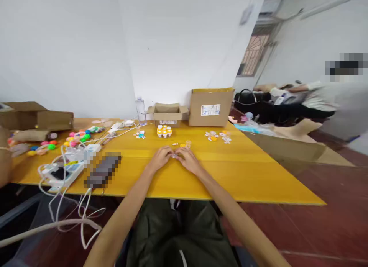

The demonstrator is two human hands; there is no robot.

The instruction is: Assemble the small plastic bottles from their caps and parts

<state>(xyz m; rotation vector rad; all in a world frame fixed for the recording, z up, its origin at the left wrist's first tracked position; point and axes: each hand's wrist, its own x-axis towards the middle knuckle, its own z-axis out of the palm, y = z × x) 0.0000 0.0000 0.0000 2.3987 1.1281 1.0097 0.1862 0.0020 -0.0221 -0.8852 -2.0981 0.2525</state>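
Observation:
My left hand (160, 158) and my right hand (188, 159) rest together on the yellow table (230, 175), fingertips meeting. Both pinch a small pale piece (174, 155) between them; it is too small to name. Just beyond the fingers lie a few small pale and yellow parts (184, 144). Farther back stands a cluster of small yellow-capped white pieces (164, 131), with scattered small toy parts to its left (140, 135) and right (217, 136).
An open small cardboard box (167, 113), a larger box (211, 107) and a clear bottle (140, 110) stand against the wall. On the left lie a power strip with white cables (64, 171), colourful balls (77, 138) and more boxes (37, 117). A person sits far right (342, 102).

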